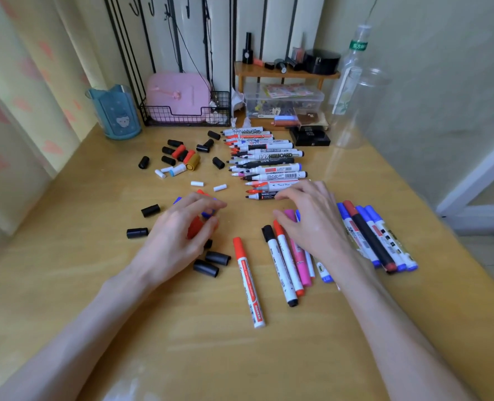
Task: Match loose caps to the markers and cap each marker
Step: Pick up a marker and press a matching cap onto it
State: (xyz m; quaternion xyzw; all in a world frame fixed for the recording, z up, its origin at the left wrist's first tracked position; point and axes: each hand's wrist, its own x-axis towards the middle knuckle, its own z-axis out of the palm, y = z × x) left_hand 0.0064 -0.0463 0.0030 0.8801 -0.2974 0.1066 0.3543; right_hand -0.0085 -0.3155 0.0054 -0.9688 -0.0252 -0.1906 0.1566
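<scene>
The job looked roughly half done, and the step in hand was pairing a red cap with its marker. In the middle of the frame the left hand (182, 230) had its fingers curled round a chunky red plastic cap (197, 227). Small blue caps (208, 213) lay just beside it. Blur left it unclear whether one red cap or two sat in that grip.

The right hand (312, 221) lay spread and relaxed, gripping nothing. Its fingertips touched the nearest uncapped marker (264, 195), at the bottom of a row of uncapped white-barrelled markers (271, 162) in the upper centre. That marker's nib looked reddish, so the next move probably called for lifting it clear of the row. The cap's open mouth would then be lined up with the nib and pressed on until it seated.

Short black tube caps (218, 258) lay below the left hand, smooth, hard and round enough to roll. Slim white caps (219, 187) lay above it. Finished pieces sat lower down: a red-capped white marker (248, 282) alone at lower centre, and a fan of blue- and dark-red-capped markers (378, 241) at the right. The glossy yellow wood-look counter (66, 285) carried everything.
</scene>
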